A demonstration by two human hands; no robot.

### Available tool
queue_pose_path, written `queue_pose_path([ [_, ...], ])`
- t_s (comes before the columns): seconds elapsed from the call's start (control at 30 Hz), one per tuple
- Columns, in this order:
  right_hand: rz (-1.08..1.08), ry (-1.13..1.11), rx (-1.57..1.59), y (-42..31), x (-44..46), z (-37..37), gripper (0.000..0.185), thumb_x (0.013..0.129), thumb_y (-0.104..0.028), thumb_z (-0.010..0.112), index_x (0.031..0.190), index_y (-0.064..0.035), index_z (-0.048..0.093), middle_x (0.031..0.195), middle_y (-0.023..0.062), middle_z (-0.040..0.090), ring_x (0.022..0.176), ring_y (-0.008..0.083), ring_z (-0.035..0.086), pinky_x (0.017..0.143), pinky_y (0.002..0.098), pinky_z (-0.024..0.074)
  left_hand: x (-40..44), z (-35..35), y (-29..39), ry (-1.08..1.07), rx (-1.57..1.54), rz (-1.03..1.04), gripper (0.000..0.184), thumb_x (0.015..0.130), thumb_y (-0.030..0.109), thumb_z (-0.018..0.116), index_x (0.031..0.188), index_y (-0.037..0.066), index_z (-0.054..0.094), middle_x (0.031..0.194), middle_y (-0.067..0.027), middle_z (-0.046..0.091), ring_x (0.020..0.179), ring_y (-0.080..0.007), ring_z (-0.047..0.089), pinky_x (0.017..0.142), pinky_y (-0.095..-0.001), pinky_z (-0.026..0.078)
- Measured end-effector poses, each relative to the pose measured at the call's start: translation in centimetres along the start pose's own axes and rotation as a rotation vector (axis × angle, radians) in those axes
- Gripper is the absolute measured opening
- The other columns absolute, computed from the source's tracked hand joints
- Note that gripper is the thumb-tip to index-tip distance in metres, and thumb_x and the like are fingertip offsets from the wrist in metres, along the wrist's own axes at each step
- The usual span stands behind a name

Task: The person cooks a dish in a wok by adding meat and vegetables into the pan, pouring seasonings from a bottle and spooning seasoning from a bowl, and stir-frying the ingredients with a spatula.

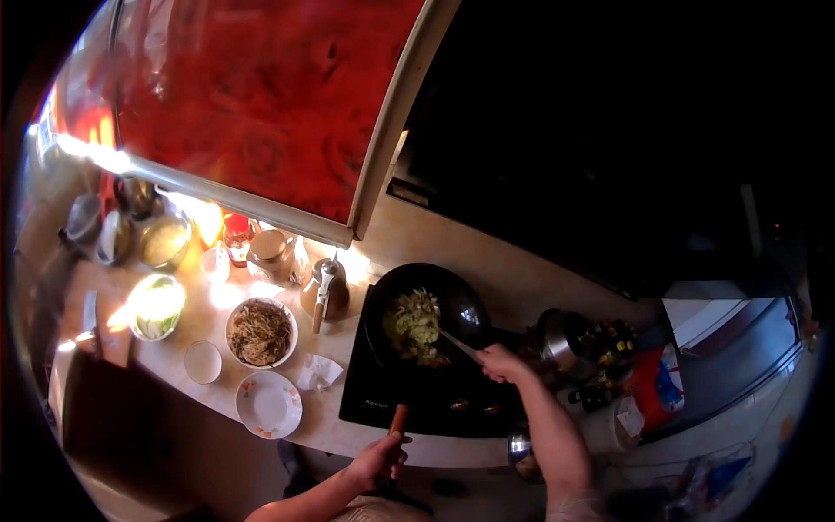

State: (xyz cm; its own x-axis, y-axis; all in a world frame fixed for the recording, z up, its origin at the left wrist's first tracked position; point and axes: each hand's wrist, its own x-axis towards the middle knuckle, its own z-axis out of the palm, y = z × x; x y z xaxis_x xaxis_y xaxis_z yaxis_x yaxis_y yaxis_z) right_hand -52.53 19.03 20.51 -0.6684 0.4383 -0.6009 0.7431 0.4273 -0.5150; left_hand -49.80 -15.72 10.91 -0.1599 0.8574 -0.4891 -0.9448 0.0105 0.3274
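A black wok [464, 306] sits on the black stove [374, 391]. Chopped pale green and yellowish vegetables [413, 324] lie in its left half. My left hand [379, 459] is closed around the wok's brown wooden handle [399, 419], near the counter's front edge. From the right, my right hand [501, 363] grips a metal spatula [461, 346]. The spatula's tip reaches into the vegetables; its blade is mostly hidden among them.
Left of the stove stand a bowl of brownish noodle-like strands [260, 333], a floral plate [269, 405], a small white bowl [203, 362], crumpled tissue [320, 372] and a kettle [325, 291]. A metal pot [564, 339] is at the right. A red cabinet [261, 96] overhangs.
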Motion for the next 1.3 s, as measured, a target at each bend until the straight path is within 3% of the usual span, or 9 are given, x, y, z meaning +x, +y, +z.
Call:
queue_pose_path([
  [0.13,-0.495,0.522,-0.674,-1.9,-2.4,2.0,0.033,0.093,-0.031,0.053,0.084,-0.0003,0.06,0.072,0.0205,0.064,0.065,0.0358,0.064,0.057,0.0448,0.0497,-0.2,0.0,0.2,0.011,-0.004,-0.004,0.04,0.095,0.042,0.05,0.119,0.01,0.048,0.071,-0.0032,0.05,0.048,-0.013,0.046,0.041,-0.024,0.039],
  [0.17,-0.305,0.454,-0.708,-5.0,-6.4,1.4,0.033,0.092,-0.033,0.054,0.087,-0.0012,0.062,0.081,0.0241,0.065,0.082,0.0428,0.063,0.072,0.0504,0.0498,-0.1,0.1,0.2,0.016,-0.012,-0.006,0.04,0.095,0.042,0.05,0.119,0.009,0.048,0.07,-0.0035,0.049,0.048,-0.0133,0.046,0.041,-0.0242,0.039],
  [0.37,-0.003,0.257,-0.912,-4.1,-7.9,-5.7,0.032,0.087,-0.031,0.058,0.095,-0.0018,0.07,0.089,0.0207,0.068,0.087,0.0367,0.066,0.078,0.0464,0.0506,0.0,0.3,0.2,0.015,0.038,0.02,0.046,0.097,0.043,0.045,0.124,0.006,0.045,0.069,-0.0038,0.048,0.045,-0.0146,0.046,0.038,-0.0253,0.035],
  [0.43,0.047,-0.01,-0.728,-1.9,-5.2,-6.2,0.036,0.087,-0.036,0.061,0.091,-0.0011,0.068,0.075,0.0156,0.067,0.066,0.0267,0.066,0.059,0.0387,0.051,-0.2,0.6,0.4,0.028,0.037,0.019,0.046,0.097,0.043,0.045,0.124,0.006,0.045,0.068,-0.0038,0.048,0.045,-0.0145,0.046,0.038,-0.0254,0.035],
  [0.53,0.151,-0.257,-0.144,-1.5,-3.5,-2.0,0.038,0.092,-0.042,0.056,0.079,-0.0065,0.06,0.053,-0.0018,0.045,0.04,0.0058,0.037,0.035,0.0216,0.0264,-0.2,0.4,0.4,0.024,0.026,0.018,0.044,0.096,0.043,0.047,0.122,0.007,0.047,0.069,-0.004,0.05,0.045,-0.0145,0.048,0.039,-0.0253,0.037],
  [0.77,-0.046,0.063,0.125,-0.7,-0.5,3.0,0.035,0.095,-0.037,0.054,0.086,-0.0033,0.059,0.059,0.0006,0.05,0.048,0.0103,0.044,0.043,0.0288,0.0377,0.4,-0.5,-0.4,0.003,-0.019,0.03,0.044,0.095,0.043,0.051,0.121,0.008,0.049,0.073,-0.0037,0.051,0.046,-0.0131,0.049,0.039,-0.0227,0.039],
  [0.83,-0.388,0.42,-0.358,-0.5,-0.9,3.2,0.028,0.092,-0.027,0.056,0.094,0.001,0.059,0.07,0.0179,0.062,0.069,0.0336,0.063,0.062,0.0435,0.0491,0.3,-0.2,-0.2,0.022,0.003,0.021,0.044,0.096,0.043,0.049,0.122,0.008,0.046,0.07,-0.0042,0.049,0.045,-0.0146,0.046,0.041,-0.0252,0.038],
  [0.93,-0.417,0.51,-0.635,-1.7,-4.8,3.8,0.025,0.091,-0.024,0.055,0.093,0.0006,0.06,0.077,0.0218,0.064,0.077,0.0384,0.063,0.065,0.0457,0.0506,0.5,-0.1,-0.2,0.032,0.016,0.009,0.044,0.096,0.043,0.047,0.123,0.007,0.044,0.068,-0.0047,0.046,0.045,-0.016,0.042,0.041,-0.0276,0.036],
  [1.3,-0.292,0.298,-0.97,-3.1,-17.4,6.2,0.042,0.093,-0.021,0.048,0.132,-0.0071,0.048,0.109,0.0215,0.056,0.075,0.0396,0.062,0.067,0.0529,0.0495,0.2,-0.1,0.1,0.01,0.011,-0.014,0.041,0.095,0.042,0.051,0.119,0.009,0.049,0.071,-0.0035,0.05,0.048,-0.0135,0.048,0.041,-0.0248,0.04],
])
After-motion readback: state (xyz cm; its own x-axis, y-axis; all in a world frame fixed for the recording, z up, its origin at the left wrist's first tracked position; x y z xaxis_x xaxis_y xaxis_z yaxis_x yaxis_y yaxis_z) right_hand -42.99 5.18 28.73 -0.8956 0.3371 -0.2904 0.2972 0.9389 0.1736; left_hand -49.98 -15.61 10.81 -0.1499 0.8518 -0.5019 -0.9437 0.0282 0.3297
